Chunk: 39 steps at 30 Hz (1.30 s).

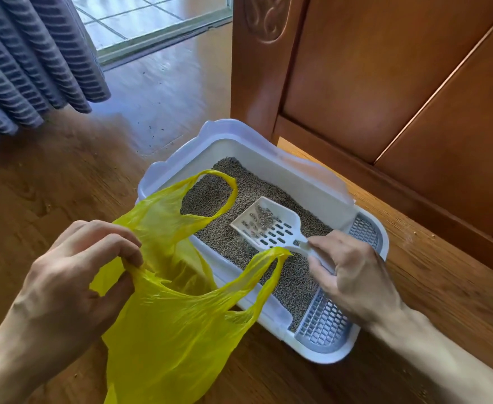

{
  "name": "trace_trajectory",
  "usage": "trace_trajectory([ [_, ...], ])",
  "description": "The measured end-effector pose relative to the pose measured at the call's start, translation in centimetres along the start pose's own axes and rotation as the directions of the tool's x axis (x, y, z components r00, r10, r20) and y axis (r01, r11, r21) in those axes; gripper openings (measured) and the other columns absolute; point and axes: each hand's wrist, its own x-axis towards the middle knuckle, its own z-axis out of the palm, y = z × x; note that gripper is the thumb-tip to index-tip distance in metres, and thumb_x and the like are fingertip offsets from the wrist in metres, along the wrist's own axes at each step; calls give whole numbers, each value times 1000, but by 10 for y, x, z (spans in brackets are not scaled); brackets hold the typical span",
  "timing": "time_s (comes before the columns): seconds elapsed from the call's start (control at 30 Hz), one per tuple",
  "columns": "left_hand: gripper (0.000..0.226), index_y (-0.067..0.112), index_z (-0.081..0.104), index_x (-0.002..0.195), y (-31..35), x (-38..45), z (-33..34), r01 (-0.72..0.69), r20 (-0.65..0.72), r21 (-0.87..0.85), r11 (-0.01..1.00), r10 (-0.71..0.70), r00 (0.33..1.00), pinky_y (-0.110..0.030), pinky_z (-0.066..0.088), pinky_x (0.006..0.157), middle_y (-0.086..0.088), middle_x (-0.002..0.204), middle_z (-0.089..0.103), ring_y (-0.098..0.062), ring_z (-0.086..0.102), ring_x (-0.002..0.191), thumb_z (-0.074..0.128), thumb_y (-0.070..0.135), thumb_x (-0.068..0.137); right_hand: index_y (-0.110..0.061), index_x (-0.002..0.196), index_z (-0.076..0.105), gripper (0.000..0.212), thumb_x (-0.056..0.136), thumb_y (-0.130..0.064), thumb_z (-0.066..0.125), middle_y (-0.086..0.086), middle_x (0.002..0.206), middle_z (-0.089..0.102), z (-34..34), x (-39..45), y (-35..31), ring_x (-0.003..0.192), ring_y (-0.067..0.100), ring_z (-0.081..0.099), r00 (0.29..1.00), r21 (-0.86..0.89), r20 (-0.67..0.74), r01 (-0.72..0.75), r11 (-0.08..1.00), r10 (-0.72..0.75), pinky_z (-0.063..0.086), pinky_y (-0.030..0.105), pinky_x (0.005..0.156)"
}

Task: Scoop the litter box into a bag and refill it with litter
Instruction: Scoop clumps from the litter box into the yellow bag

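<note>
Yellow bag (163, 330), litter box (178, 147) on wooden floor (50, 182).

The yellow bag (163, 301) hangs over the litter box's (367, 349) near-left rim; a wooden cabinet (356, 83) crowds its far side.

- The left hand (73, 275) enters from 7 o'clock, back of the hand up, fingers curled and thumb pinching a fold of thin yellow plastic.
- The right hand (353, 275) reaches in from 4 o'clock, forearm bare, fingers and thumb gripping a white handle, pointing toward 10 o'clock.
</note>
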Motion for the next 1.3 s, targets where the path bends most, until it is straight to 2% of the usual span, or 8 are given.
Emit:
trace_trajectory([
  [0.13, 7, 21, 66, 83, 0, 0, -1, -5, -1, 6, 1000, 5, 1000, -24, 41, 87, 14, 105, 62, -19, 59, 98, 61, 23, 77, -12, 107, 71, 19, 89, -17, 68, 1, 93, 69, -6, 1, -1, 73, 15, 68, 1000, -13, -7, 25, 1000, -25, 60, 31, 67],
  [0.27, 7, 21, 66, 82, 1, 1, -1, -6, -12, 1, 1000, 6, 1000, -25, 42, 87, 14, 104, 62, -21, 60, 97, 61, 23, 77, -17, 104, 72, 18, 88, -23, 66, 0, 91, 69, -5, 0, -1, 73, 16, 66, 999, -7, -28, -40, 999, 40, 58, 37, 66],
  [0.57, 14, 23, 66, 82, 1, -1, -5, -6, -12, 15, 1000, 6, 1000, -22, 44, 82, 13, 103, 63, -20, 60, 98, 67, 13, 73, -17, 96, 68, 14, 90, -29, 63, -5, 88, 65, -5, -8, -9, 73, 15, 65, 999, 7, -1, -32, 999, 32, 56, 40, 65],
  [0.7, 11, 21, 67, 83, 2, -3, -7, -17, -18, 23, 1000, 17, 1000, -27, 45, 84, 11, 103, 63, -21, 60, 98, 68, 14, 74, -21, 101, 71, 15, 87, -24, 69, -6, 91, 67, -17, -9, -16, 77, 12, 66, 999, 50, -4, -31, 998, 31, 56, 36, 69],
  [0.83, 6, 20, 67, 83, 4, -5, -11, -12, -23, 26, 1000, 12, 1000, -27, 44, 88, 9, 102, 63, -21, 60, 97, 64, 19, 77, -18, 100, 74, 13, 88, -22, 69, -7, 87, 69, -31, -11, -25, 75, 7, 65, 1000, 94, -8, -30, 995, 31, 56, 33, 64],
  [0.93, 6, 20, 67, 83, 6, -5, -13, -3, -31, 37, 999, 4, 999, -27, 45, 87, 9, 101, 63, -22, 60, 96, 65, 18, 77, -20, 96, 74, 11, 87, -23, 68, -7, 85, 70, -47, -13, -32, 75, 7, 67, 1000, 128, -14, 10, 992, -8, 56, 33, 64],
  [1.13, 11, 19, 69, 83, 10, -6, -20, 0, -46, 53, 999, 2, 999, -27, 47, 86, 7, 100, 64, -21, 60, 96, 60, 25, 81, -22, 97, 76, 18, 81, -25, 69, -15, 89, 71, -85, -18, -59, 80, 0, 68, 990, 171, -26, 138, 976, -135, 54, 22, 66],
  [1.3, 14, 17, 69, 83, 16, -9, -24, 18, -40, 41, 999, -16, 999, -27, 47, 84, 7, 100, 63, -20, 60, 95, 58, 25, 82, -23, 93, 76, 16, 78, -24, 73, -18, 86, 66, -93, -19, -80, 68, -4, 62, 952, 139, -21, 305, 942, -305, 46, 9, 62],
])
